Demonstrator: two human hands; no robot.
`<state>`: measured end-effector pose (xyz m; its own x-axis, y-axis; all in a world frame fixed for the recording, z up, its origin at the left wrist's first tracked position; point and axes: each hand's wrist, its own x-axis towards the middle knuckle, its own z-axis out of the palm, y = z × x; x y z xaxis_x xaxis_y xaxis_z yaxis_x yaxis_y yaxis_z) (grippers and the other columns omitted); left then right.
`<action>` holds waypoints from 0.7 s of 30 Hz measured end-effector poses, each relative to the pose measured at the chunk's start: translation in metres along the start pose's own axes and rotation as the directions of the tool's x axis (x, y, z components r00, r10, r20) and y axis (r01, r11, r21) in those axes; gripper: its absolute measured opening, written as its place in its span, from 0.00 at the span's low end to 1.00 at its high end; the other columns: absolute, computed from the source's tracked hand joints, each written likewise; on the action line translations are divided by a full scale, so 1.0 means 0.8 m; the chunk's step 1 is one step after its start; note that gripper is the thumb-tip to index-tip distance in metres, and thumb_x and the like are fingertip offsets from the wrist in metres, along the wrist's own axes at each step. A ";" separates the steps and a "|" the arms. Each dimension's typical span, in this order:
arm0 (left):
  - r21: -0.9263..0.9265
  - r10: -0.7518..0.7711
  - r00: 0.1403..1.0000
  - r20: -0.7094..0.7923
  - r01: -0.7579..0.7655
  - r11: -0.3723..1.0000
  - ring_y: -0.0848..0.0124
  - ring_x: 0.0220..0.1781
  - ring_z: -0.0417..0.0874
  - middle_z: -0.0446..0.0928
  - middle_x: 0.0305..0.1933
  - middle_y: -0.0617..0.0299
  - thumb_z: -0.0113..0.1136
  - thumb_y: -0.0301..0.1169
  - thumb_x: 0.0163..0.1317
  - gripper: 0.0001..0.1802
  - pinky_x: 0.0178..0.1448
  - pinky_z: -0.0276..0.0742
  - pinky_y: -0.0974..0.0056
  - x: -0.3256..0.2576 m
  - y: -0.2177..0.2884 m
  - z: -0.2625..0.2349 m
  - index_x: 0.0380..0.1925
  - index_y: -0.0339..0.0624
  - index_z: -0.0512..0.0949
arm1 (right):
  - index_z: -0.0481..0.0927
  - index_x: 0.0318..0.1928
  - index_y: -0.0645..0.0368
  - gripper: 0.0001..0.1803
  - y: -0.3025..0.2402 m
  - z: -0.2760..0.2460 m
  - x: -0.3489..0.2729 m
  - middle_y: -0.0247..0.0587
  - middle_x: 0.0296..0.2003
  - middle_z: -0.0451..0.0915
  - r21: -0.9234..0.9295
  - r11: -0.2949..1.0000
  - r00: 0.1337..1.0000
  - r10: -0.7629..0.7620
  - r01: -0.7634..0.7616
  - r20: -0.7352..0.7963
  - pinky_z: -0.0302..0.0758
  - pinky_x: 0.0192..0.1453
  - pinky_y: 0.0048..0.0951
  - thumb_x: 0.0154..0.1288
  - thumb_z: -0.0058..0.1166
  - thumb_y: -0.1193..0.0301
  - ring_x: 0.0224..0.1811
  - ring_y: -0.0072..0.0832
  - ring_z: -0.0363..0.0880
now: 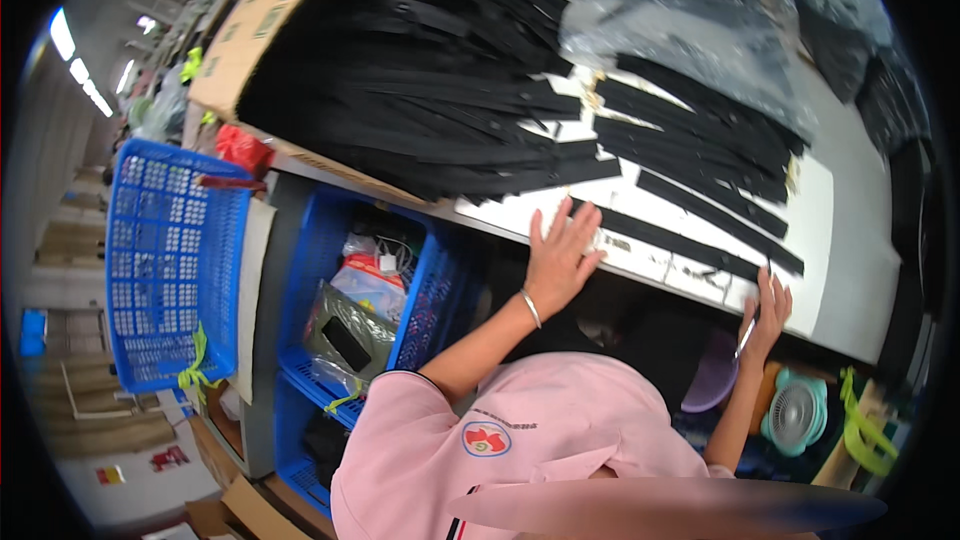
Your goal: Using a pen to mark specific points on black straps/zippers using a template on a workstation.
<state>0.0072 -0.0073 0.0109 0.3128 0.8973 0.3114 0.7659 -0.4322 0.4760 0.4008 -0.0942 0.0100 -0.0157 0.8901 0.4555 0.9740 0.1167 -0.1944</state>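
Holding a black phone point(346, 343) and clear plastic packets point(372, 322), the blue crate point(415, 285) stands below your desk point(868, 265). Along the near edge lies a black strip point(675, 238); your left hand point(564, 255), its grip released, rests spread at its left end. Your right hand point(768, 318) grasps a slim silvery tool point(743, 338) at the other. White board point(817, 225) shows beyond the strip, bare grey along the right edge.

Two hands point(563, 260) point(765, 322), many black strips point(670, 238), one metal tool point(744, 338), one fan point(796, 412)
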 end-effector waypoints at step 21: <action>0.020 -0.014 0.999 -0.043 0.014 1.000 0.54 0.82 0.62 0.72 0.75 0.60 0.66 0.41 0.67 0.33 0.81 0.42 0.36 0.001 -0.003 0.010 0.71 0.47 0.73 | 0.85 0.46 0.59 0.08 -0.260 0.088 0.153 0.30 0.29 0.81 0.902 0.201 0.901 0.298 -0.383 0.316 0.64 0.32 0.17 0.77 0.58 0.68 0.28 0.11 0.70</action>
<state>0.0102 -0.0050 0.0036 0.2782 0.8984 0.3398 0.7817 -0.4173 0.4635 0.1802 0.0216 0.0453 0.2043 0.9758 0.0778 -0.0016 0.0799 -0.9968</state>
